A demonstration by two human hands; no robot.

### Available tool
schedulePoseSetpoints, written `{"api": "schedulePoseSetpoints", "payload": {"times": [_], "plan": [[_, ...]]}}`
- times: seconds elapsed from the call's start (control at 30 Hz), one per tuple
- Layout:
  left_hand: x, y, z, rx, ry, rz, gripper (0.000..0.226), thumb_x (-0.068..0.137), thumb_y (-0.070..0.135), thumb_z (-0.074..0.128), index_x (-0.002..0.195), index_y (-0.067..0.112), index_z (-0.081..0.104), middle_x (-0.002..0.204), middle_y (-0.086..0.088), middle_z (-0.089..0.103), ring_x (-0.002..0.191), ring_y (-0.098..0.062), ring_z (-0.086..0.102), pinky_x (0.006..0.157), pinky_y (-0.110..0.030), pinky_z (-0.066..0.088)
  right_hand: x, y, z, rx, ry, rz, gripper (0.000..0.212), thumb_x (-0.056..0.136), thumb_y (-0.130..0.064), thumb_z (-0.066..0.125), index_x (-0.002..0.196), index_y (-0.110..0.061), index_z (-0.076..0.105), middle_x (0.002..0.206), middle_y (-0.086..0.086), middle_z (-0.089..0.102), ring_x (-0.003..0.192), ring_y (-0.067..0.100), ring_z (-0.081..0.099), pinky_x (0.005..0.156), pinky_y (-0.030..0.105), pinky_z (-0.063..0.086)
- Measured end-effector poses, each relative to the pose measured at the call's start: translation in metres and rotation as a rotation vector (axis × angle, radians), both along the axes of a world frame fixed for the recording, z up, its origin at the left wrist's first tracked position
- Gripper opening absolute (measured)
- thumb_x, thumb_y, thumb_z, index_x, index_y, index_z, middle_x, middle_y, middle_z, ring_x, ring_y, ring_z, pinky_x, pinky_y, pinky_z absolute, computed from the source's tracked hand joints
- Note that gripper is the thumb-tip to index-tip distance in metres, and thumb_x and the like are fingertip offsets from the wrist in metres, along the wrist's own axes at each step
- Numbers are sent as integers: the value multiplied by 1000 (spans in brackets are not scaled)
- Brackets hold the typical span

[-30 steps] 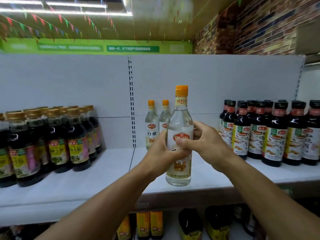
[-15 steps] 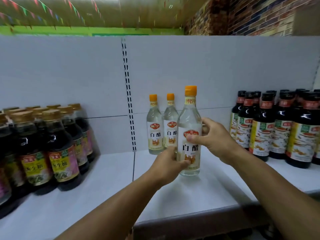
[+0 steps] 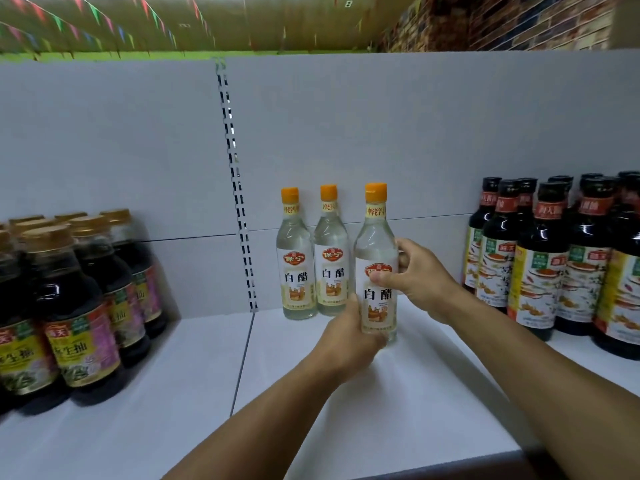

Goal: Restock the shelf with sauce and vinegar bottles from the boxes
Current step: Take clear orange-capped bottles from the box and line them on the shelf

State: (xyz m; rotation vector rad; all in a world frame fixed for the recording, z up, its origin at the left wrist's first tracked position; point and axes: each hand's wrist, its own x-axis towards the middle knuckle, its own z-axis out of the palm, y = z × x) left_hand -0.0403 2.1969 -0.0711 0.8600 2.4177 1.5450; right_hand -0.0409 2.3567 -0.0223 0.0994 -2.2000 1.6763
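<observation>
Behind the white shelf, grey back panels meet brick wall.

A grey back panel stood behind everything, with a slotted upright running down it left of the middle. Above the panel, strings of small coloured flags hung under a dull ceiling. A green band showed just over the panel's top edge. At the upper right there was a brick wall.
</observation>
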Motion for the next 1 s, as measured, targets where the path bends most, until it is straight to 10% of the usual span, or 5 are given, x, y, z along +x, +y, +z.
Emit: {"api": "schedulePoseSetpoints", "payload": {"times": [0.27,0.63,1.0], "plan": [[-20,18,-10,-46,-36,-4,63,90,13,64,145,23,33,123,13,47,114,-8,49,86,-18,39,-36,22,-9,-4,-24,1,44,80,-6,76,114,-25,55,103,2,72,98,21,70,90,52,54],[-50,36,-21,-91,-2,6,89,90,28,67,157,27,9,160,8,22,147,-17,23,116,-33,27,-78,29,-7,18,-36,32,45,83,-7,73,120,-22,52,110,2,68,100,15,67,79,30,55],[-63,45,-24,-139,19,27,90,92,29,66,157,22,4,163,5,13,150,-18,13,113,-27,21,-95,34,-8,108,-34,-36,50,81,-15,76,124,-22,51,106,-5,67,97,11,65,84,36,56]]}}
